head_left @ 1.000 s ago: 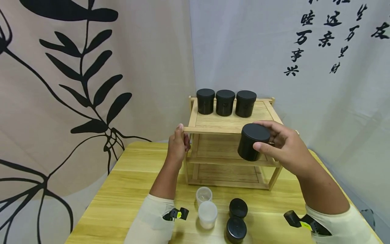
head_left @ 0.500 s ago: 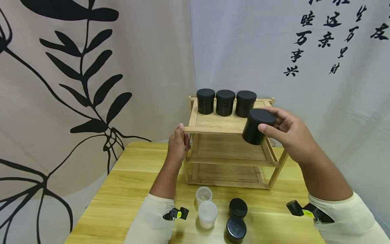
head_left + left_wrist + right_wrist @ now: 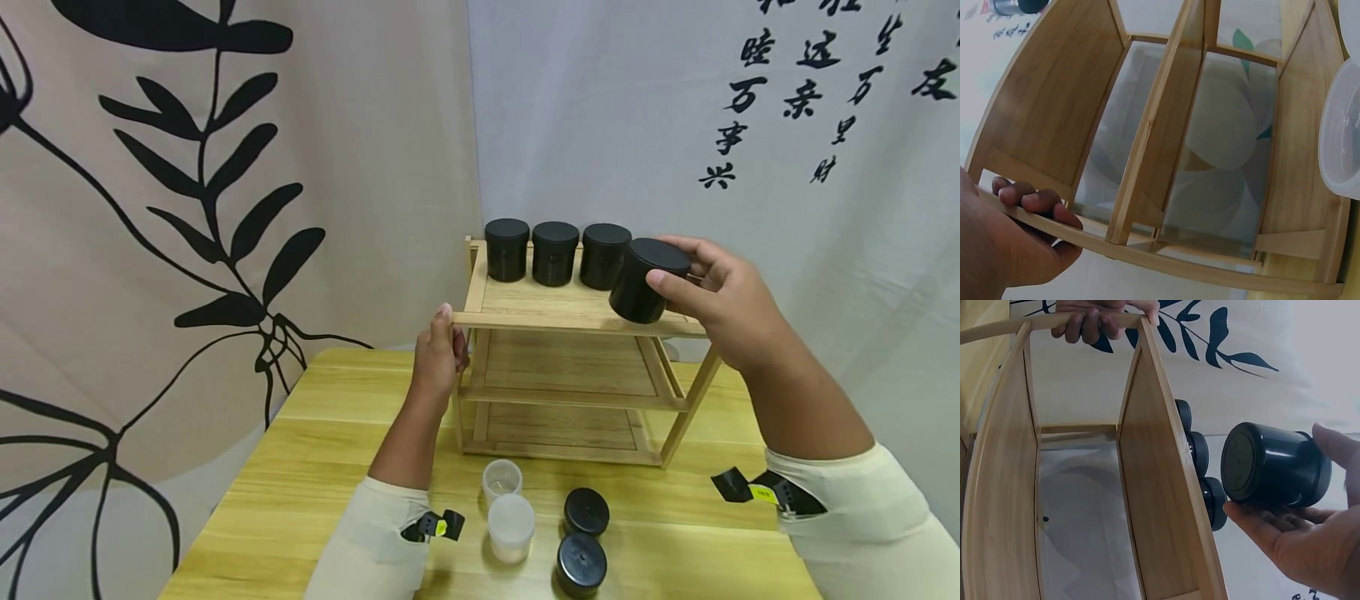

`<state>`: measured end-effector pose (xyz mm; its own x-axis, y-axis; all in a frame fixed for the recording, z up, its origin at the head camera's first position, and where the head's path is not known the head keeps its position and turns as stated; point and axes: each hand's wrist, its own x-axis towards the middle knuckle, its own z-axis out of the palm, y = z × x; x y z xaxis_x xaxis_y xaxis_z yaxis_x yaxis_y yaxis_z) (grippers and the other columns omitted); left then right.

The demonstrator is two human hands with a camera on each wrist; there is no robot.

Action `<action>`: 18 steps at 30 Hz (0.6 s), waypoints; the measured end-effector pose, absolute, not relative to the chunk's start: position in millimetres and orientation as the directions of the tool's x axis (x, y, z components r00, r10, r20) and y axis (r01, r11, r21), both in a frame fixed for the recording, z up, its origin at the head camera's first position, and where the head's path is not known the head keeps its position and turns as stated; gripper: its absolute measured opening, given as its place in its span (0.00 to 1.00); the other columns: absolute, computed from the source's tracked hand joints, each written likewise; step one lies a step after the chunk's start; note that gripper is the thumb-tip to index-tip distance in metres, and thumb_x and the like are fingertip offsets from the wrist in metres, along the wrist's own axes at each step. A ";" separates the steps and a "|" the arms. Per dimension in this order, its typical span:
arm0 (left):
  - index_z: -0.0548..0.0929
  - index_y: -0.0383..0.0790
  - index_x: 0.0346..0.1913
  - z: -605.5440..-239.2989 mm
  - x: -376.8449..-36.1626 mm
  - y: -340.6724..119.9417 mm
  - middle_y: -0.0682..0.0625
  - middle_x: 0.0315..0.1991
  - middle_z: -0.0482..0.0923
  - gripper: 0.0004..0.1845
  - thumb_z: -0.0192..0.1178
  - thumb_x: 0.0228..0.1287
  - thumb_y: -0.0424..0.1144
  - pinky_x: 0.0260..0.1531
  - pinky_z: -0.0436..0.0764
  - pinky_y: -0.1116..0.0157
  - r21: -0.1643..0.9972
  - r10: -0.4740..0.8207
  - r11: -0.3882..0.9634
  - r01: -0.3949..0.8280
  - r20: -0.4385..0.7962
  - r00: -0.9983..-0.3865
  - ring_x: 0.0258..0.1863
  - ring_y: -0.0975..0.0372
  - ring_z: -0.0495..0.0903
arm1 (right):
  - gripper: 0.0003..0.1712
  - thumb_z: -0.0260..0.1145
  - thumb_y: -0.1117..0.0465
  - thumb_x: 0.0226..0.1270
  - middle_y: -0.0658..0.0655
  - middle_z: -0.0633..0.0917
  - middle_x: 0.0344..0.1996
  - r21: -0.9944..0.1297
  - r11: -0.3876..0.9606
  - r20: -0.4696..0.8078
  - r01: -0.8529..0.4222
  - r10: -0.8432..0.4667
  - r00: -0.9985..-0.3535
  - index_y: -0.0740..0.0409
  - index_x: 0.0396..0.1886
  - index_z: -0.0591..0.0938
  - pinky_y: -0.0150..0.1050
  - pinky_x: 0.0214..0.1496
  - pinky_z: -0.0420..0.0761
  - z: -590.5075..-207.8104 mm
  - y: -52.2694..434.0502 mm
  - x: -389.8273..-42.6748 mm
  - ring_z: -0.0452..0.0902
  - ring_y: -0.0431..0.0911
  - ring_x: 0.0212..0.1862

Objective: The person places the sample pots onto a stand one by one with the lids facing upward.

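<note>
Four black jars belong to the rack's top tier at this moment: three stand in a row (image 3: 554, 252) along its far edge, and the fourth jar (image 3: 647, 281) is tilted in the air over the tier's right end, just right of that row. The right hand (image 3: 712, 296) grips it around lid and wall with thumb and curled fingers. The left hand (image 3: 438, 354) curls round the near left corner of the wooden rack (image 3: 525, 304), steadying it. By the look of it, the step in hand is placing; the next move would call for righting the jar and lowering it flat beside the row. Counted on the table (image 3: 300, 483) in front: two more black jars (image 3: 583, 537), and two translucent cups (image 3: 507, 508) left of them. The rack has three tiers; the lower two look bare.
</note>
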<state>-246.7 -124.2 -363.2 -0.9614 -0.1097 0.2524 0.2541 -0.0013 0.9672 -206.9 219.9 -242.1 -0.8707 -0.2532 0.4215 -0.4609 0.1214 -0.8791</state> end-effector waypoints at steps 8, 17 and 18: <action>0.66 0.45 0.19 -362.5 -246.2 -124.5 0.55 0.16 0.62 0.34 0.38 0.84 0.62 0.26 0.64 0.64 0.970 -0.120 0.001 0.242 0.241 -0.963 0.19 0.62 0.60 | 0.31 0.68 0.62 0.81 0.45 0.82 0.60 -0.920 0.123 0.348 -0.372 -0.180 -0.920 0.60 0.77 0.70 0.26 0.54 0.87 -236.8 223.3 -219.4 0.86 0.33 0.57; 0.66 0.45 0.19 -363.3 -246.7 -125.4 0.55 0.15 0.62 0.34 0.38 0.84 0.62 0.26 0.64 0.64 0.970 -0.117 0.012 0.243 0.243 -0.963 0.19 0.62 0.60 | 0.38 0.69 0.59 0.81 0.46 0.80 0.61 -0.933 0.126 0.317 -0.336 -0.148 -0.937 0.61 0.83 0.64 0.25 0.53 0.87 -232.0 226.5 -228.2 0.85 0.31 0.56; 0.66 0.45 0.19 -363.2 -246.7 -125.5 0.55 0.15 0.61 0.34 0.38 0.84 0.62 0.25 0.64 0.64 0.970 -0.117 0.013 0.245 0.244 -0.963 0.19 0.62 0.60 | 0.39 0.69 0.59 0.81 0.47 0.80 0.61 -0.936 0.119 0.314 -0.331 -0.140 -0.939 0.60 0.83 0.64 0.25 0.52 0.87 -231.3 227.0 -229.3 0.85 0.32 0.56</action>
<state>-246.7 -125.5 -363.2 -0.9626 -0.1173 0.2444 0.2446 0.0126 0.9695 -229.3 227.0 -231.3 -0.9390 -0.1397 0.3142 -0.3309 0.1186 -0.9362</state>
